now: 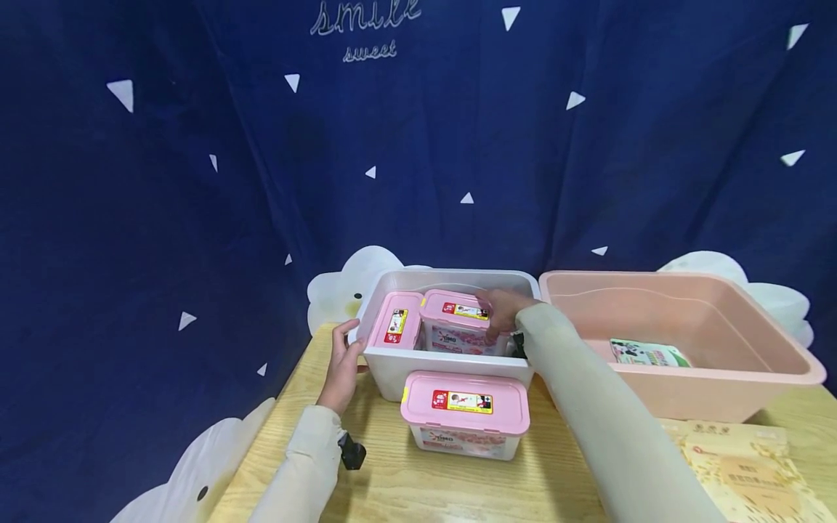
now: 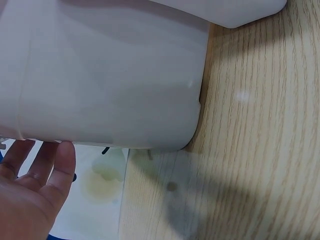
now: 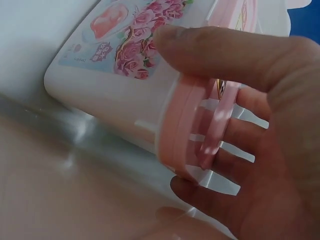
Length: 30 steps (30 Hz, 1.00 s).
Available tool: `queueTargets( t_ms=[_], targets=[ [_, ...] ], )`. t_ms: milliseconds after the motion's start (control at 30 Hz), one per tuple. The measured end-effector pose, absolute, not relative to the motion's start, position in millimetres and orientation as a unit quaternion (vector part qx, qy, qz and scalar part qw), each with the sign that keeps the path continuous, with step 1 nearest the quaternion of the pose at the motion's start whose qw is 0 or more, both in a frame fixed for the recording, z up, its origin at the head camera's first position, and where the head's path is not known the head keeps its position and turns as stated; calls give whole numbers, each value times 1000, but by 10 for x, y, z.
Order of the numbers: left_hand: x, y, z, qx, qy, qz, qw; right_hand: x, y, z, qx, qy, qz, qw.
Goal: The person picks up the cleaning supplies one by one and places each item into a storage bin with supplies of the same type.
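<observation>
In the head view, my right hand (image 1: 506,312) grips the right end of a pink-lidded OMO tub (image 1: 458,338) inside a white bin (image 1: 451,365). The right wrist view shows the thumb (image 3: 200,50) on the tub's rose-printed side (image 3: 115,100), with fingers round the pink lid (image 3: 182,115). A second pink-lidded tub (image 1: 395,319) lies at the bin's left end, turned crosswise. My left hand (image 1: 341,370) holds the bin's front left corner at the rim; in the left wrist view its fingers (image 2: 62,162) meet the bin wall (image 2: 125,90).
Another pink-lidded OMO tub (image 1: 464,414) stands before the bin on the wooden table (image 1: 379,483). At right, a larger pink bin (image 1: 686,388) contains a green-and-white packet (image 1: 647,354). A beige package (image 1: 752,472) lies at the front right. Behind hangs a dark blue curtain (image 1: 418,145).
</observation>
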<state>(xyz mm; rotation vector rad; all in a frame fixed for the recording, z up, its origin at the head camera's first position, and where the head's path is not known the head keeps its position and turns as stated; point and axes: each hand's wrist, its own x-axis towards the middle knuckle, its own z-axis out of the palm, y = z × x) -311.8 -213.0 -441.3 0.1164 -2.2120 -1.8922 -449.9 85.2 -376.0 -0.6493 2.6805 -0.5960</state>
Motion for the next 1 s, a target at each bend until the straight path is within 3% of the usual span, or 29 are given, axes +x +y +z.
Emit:
queueTargets(
  t_ms=[1000],
  targets=[
    [-3106,-2135,-4423,38,-756,-645,104,-4469,833,-3790,-188,974,-110,65]
  ],
)
